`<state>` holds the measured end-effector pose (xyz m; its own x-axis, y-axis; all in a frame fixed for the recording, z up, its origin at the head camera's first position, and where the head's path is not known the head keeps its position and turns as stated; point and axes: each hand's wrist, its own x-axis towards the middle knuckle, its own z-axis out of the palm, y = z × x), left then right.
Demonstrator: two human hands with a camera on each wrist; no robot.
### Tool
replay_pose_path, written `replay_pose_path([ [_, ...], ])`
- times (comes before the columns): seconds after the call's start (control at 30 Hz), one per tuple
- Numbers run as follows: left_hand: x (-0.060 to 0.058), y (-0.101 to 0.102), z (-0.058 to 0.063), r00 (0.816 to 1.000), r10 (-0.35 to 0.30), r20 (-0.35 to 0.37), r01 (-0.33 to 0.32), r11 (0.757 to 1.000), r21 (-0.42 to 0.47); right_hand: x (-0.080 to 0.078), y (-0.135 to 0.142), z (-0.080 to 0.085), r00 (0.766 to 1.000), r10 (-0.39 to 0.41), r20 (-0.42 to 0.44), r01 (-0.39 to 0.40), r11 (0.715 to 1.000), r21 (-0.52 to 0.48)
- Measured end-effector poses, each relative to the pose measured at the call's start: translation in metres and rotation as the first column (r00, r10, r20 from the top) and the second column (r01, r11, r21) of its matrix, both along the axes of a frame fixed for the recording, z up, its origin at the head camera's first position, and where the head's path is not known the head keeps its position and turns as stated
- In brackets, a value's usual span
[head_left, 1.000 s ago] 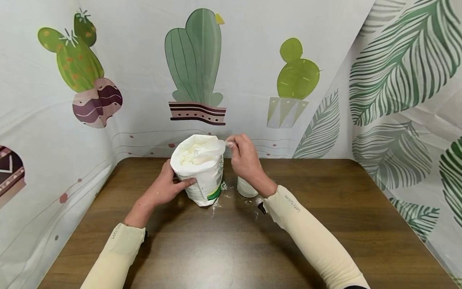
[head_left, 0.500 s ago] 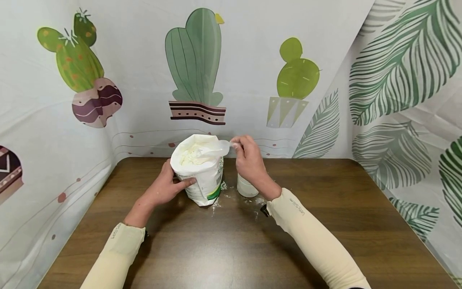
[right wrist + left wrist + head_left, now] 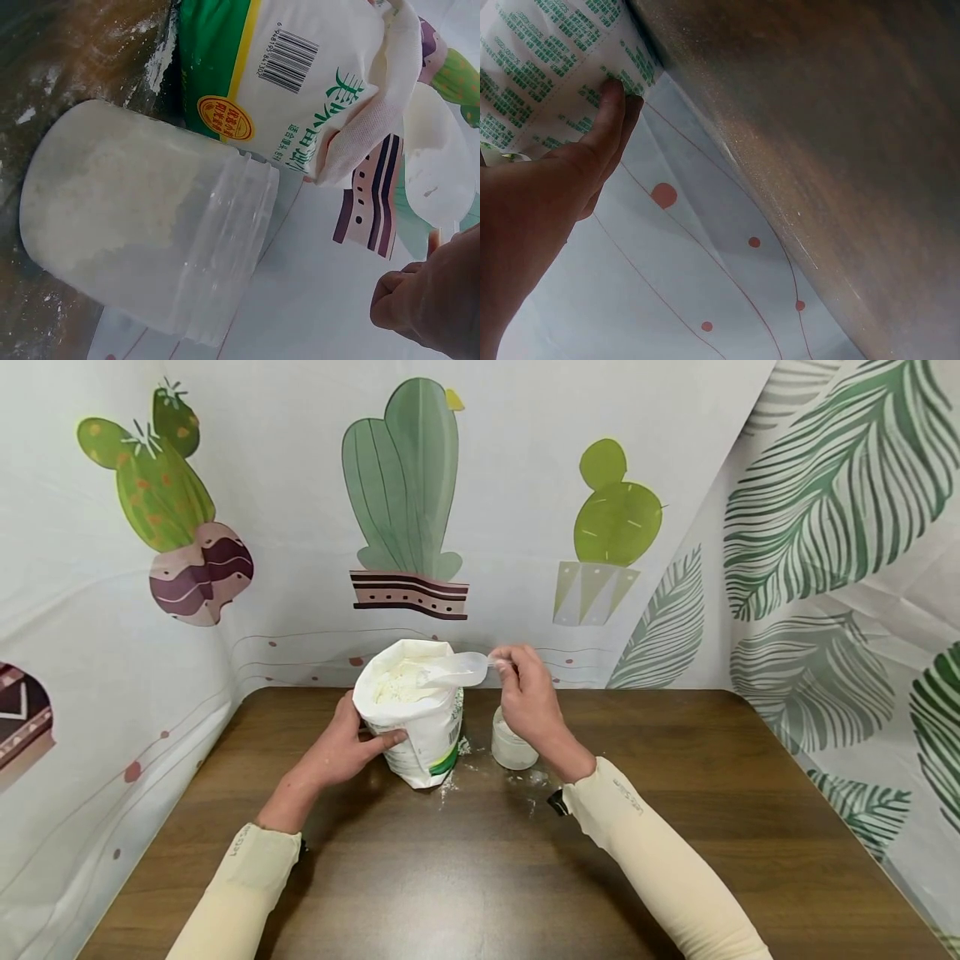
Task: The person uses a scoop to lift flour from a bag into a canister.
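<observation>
An open white flour bag (image 3: pixel 420 747) with green print leans on the table, filled with pale powder (image 3: pixel 392 687). My left hand (image 3: pixel 341 753) holds its left side, thumb across the front; the left wrist view has the fingers lying along the green-printed paper (image 3: pixel 544 64). Between thumb and fingers, my right hand (image 3: pixel 531 693) pinches the handle of a clear plastic scoop (image 3: pixel 463 669). The scoop's front end overlaps the bag's mouth, and some white powder (image 3: pixel 426 127) shows in it. Just below the right hand stands a clear jar (image 3: pixel 127 217), partly filled with powder.
Spilled powder (image 3: pixel 448 783) dusts the brown wooden table (image 3: pixel 420 877) around the bag and jar. Behind the table's far edge hangs a white cloth (image 3: pixel 517 552) printed with cacti and leaves.
My right hand has drawn the scoop to the right, partly out of the bag's mouth, uncovering more of the jar. My left hand and the bag have stayed in place.
</observation>
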<state>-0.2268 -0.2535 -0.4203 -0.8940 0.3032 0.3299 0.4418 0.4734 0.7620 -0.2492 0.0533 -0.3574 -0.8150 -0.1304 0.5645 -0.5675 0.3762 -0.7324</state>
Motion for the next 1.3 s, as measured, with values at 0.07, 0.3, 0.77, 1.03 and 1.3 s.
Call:
replay_pose_path([
  [0.07, 0.001, -0.001, 0.0, 1.0, 0.019, 0.013, -0.018, 1.0, -0.018, 0.0, 0.001, 0.0, 1.0, -0.009, 0.006, 0.009, 1.0, -0.002],
  [0.3, 0.0, -0.001, -0.001, 0.999, 0.035, 0.015, -0.034, 0.999, -0.026, 0.003, 0.009, 0.001, 1.0, -0.022, 0.007, 0.022, 1.0, -0.019],
  [0.77, 0.002, 0.0, 0.0, 0.999, 0.034, 0.031, -0.034, 0.999, 0.005, 0.008, 0.026, -0.002, 0.998, -0.049, -0.027, 0.048, 0.997, -0.06],
  [1.03, 0.001, 0.001, 0.002, 1.0, 0.019, 0.008, -0.019, 1.0, 0.01, 0.009, 0.036, -0.005, 0.997, -0.07, -0.036, 0.067, 0.995, -0.073],
  [1.3, -0.001, 0.002, -0.001, 1.0, 0.019, 0.008, -0.019, 0.999, 0.03, 0.01, 0.048, -0.011, 0.993, -0.096, -0.062, 0.09, 0.992, -0.094],
])
